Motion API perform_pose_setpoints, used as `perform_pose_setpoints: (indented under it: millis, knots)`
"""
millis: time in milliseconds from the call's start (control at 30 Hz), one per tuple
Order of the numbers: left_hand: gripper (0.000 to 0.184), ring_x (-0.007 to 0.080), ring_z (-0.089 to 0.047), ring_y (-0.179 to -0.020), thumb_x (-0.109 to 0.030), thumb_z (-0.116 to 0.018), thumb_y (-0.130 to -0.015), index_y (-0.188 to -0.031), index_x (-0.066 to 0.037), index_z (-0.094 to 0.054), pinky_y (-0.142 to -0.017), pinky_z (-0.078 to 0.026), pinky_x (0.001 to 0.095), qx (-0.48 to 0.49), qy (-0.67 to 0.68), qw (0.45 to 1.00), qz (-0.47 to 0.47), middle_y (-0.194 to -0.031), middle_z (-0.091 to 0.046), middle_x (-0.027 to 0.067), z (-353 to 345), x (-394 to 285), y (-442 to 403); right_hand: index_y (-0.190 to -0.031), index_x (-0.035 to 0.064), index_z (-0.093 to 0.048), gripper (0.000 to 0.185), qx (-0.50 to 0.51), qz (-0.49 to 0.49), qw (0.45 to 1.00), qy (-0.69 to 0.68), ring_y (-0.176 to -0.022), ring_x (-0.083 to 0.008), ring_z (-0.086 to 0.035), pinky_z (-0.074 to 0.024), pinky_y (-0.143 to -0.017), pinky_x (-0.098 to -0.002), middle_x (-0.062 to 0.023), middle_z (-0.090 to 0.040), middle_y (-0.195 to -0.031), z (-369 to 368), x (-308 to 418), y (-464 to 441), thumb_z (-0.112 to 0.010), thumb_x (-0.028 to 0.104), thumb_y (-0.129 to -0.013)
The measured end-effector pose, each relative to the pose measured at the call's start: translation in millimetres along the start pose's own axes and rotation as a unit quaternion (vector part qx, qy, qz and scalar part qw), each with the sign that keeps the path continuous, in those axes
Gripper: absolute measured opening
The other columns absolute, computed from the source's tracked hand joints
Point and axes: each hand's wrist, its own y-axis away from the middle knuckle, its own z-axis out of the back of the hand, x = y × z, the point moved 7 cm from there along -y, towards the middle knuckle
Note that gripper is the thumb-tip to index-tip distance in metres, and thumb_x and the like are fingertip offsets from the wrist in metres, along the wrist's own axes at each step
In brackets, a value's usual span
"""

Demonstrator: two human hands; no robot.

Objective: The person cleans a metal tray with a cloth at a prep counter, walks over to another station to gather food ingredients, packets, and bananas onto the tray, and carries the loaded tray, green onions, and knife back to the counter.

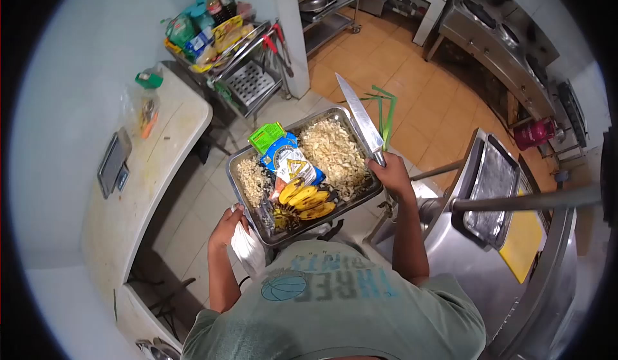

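A metal tray is held level in front of me between both hands. My left hand is closed on its near left corner, with a white plastic bag hanging from the same hand. At the right side, my right hand grips the tray edge and a large knife, its blade pointing away. Chopped pale pieces fill the tray's right part; finer bits lie left. Between them are a green packet, a blue-and-white packet and yellow bananas. Long green leaves show beside the blade.
A pale counter on the left bears a scale and a plastic bag. A loaded cart stands ahead. Stoves and a red gas cylinder are far right. A steel table with a tray and metal bar is close right.
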Motion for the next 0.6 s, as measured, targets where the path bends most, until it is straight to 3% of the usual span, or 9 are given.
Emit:
perform_pose_setpoints:
  millis: [233,400,600]
  knots:
    - [0.030,0.0128,-0.050,-0.049,-0.033,-0.040,-0.098,-0.086,-0.006,-0.048,-0.050,-0.042,0.0254,-0.006,-0.007,1.000,-0.009,-0.053,-0.054,0.0057,-5,-31,-58,-0.075,-0.0032,-0.058,0.035,-0.005,0.000,1.000,0.014,-0.056,-0.0283,-0.054,-0.0425,-0.058,-0.0386,-0.0182,-0.056,-0.062,17,2,-57,-0.063,0.031,-0.079]
    - [0.031,0.0130,-0.052,-0.050,-0.034,-0.039,-0.098,-0.088,-0.006,-0.048,-0.051,-0.041,0.0248,-0.007,0.007,1.000,-0.025,-0.054,-0.055,0.0057,-26,-45,-93,-0.080,-0.0033,-0.062,0.030,-0.009,-0.018,1.000,0.008,-0.050,-0.0179,-0.048,-0.0411,-0.052,-0.0346,-0.0134,-0.054,-0.056,40,0,-100,-0.066,0.027,-0.080]
    - [0.033,0.0124,-0.054,-0.052,-0.034,-0.037,-0.099,-0.092,-0.004,-0.049,-0.055,-0.043,0.0250,0.013,0.005,1.000,-0.015,-0.056,-0.057,0.0053,-59,-91,-129,-0.076,-0.0033,-0.061,0.033,-0.001,-0.022,1.000,-0.010,-0.051,-0.0123,-0.046,-0.0388,-0.050,-0.0322,-0.0063,-0.053,-0.055,70,-31,-146,-0.066,0.029,-0.082]
